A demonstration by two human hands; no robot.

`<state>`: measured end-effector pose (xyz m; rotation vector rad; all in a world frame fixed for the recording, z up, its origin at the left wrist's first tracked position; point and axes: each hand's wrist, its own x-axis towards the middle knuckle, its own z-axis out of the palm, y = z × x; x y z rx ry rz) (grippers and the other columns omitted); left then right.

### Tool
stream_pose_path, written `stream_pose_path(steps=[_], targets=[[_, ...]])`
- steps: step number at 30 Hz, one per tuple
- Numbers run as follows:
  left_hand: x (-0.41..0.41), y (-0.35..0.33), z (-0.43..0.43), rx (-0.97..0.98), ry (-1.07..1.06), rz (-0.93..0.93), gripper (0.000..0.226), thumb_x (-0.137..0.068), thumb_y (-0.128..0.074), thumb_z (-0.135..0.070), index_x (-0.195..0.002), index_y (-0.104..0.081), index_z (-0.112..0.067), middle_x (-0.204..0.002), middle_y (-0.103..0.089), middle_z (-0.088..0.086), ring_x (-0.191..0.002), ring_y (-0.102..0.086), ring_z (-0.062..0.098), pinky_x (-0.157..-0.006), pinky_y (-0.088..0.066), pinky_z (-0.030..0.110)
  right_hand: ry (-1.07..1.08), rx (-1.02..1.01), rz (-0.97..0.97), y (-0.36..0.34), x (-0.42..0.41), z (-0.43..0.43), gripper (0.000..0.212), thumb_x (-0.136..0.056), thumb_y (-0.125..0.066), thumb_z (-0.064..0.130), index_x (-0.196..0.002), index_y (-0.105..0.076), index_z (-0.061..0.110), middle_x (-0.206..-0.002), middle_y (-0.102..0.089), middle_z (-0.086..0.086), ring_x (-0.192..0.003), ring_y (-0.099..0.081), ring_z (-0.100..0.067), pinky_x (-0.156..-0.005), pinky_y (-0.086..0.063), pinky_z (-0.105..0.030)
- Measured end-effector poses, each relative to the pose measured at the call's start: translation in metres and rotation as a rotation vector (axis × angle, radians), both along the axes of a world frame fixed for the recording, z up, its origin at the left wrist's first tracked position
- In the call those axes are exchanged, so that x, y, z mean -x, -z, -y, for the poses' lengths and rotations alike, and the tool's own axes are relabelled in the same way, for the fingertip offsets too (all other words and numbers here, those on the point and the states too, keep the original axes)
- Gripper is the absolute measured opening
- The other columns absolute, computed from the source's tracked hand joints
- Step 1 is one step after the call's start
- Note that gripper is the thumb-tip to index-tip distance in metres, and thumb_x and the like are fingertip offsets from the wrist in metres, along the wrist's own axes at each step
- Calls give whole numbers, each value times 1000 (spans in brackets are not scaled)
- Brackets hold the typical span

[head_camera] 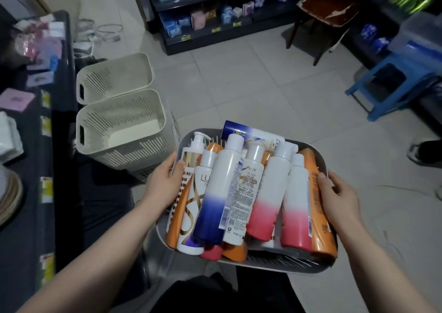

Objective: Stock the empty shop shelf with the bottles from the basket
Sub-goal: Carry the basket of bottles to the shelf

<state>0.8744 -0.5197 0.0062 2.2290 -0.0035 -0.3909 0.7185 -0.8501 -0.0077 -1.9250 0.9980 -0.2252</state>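
Head view: looks down on a grey basket (275,262) held above a tiled floor (251,85).
Left hand (165,183): grips the basket's left rim, thumb hooked over the edge, fingers curled round the rim.
Right hand (337,198): grips the right rim, thumb lying over the edge against an orange bottle (320,217), fingers curled round the outside.
Bottles (241,193): all in the basket, packed side by side, caps pointing away from the person.
Blue-white bottle (215,193): on top of the pile, left of centre.
Pink-white bottles (295,205): two, right of centre, just left of the orange bottle.
Pump bottle (190,159): at the left edge, beside the left thumb.
Dove bottle (253,134): lies crosswise at the far end, its blue cap sticking out past the rim.
Cream baskets (134,150): two, on the floor to the left, touching each other.
Left shelf (62,145): dark, yellow price tags along its edge, packets on top.
Far shelf (210,33): dark, rows of packets.
Chair (330,9): brown, beside the far shelf.
Stool (387,78): blue, at the right.
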Motion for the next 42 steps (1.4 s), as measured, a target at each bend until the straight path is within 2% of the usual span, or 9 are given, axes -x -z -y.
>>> stream_pose_path(steps=[4,6,12,16,22,28,32,38,42], targets=[[-54,7,45,12,17,-27,39,-100,-37,-43,-136,-49,-40,-113,-69,-9,-104,-63,8,-90,-50,34,1,-28,-13,10,-57,47,30,-92,-44,44,-113,-64,38,-90,-64,16,-86,-60,-11,-76,-43,-31],[-80,9,70,13,-13,-32,41,-100,-36,-44,-139,-47,-38,-123,-65,-9,-112,-59,11,-93,-47,33,-22,-32,-31,12,-87,72,26,-94,-42,39,-106,-64,36,-88,-66,16,-85,-61,-12,-70,-42,-29],[-161,7,138,67,-72,-77,37,-98,-35,-50,-133,-48,-50,-89,-73,-16,-76,-67,-6,-51,-45,7,-34,-19,-36,0,-180,140,25,-92,-40,40,-98,-65,39,-83,-68,12,-80,-62,-9,-70,-45,-30],[-220,3,178,89,-69,-40,28,-95,-35,-51,-114,-53,-62,-88,-69,-27,-77,-65,-11,-63,-46,16,-16,2,-15,-12,-236,179,27,-92,-41,39,-104,-65,40,-86,-68,12,-82,-62,-10,-69,-45,-28],[-318,8,231,76,-21,3,37,-93,-37,-52,-123,-56,-43,-83,-66,-29,-86,-63,-5,-79,-47,22,48,-11,-11,-19,-318,225,28,-95,-41,38,-108,-66,36,-87,-68,15,-79,-62,-1,-59,-42,-21],[-426,5,289,57,104,33,27,-94,-39,-45,-116,-55,-49,-81,-65,-34,-79,-57,-21,-64,-37,11,156,-13,-13,-14,-396,265,28,-97,-41,39,-111,-65,35,-89,-69,10,-79,-62,-5,-64,-45,-25],[-493,-4,333,14,191,41,24,-93,-38,-42,-107,-58,-43,-71,-66,-17,-67,-64,2,-63,-50,28,221,5,20,-11,-441,292,29,-96,-42,37,-114,-64,34,-91,-69,16,-82,-62,-2,-69,-44,-25],[-580,-9,405,-18,317,74,31,-91,-34,-47,-89,-59,-29,-70,-65,-8,-60,-61,5,-57,-46,29,288,-18,11,-6,-506,348,27,-96,-41,40,-113,-62,43,-89,-64,21,-82,-56,7,-71,-41,-26],[-627,-5,453,-40,298,73,22,-93,-35,-54,-94,-58,-52,-76,-66,-25,-70,-61,-7,-60,-40,21,289,-18,-5,-1,-554,397,33,-97,-42,38,-125,-59,36,-93,-62,14,-82,-57,-4,-79,-41,-29]])
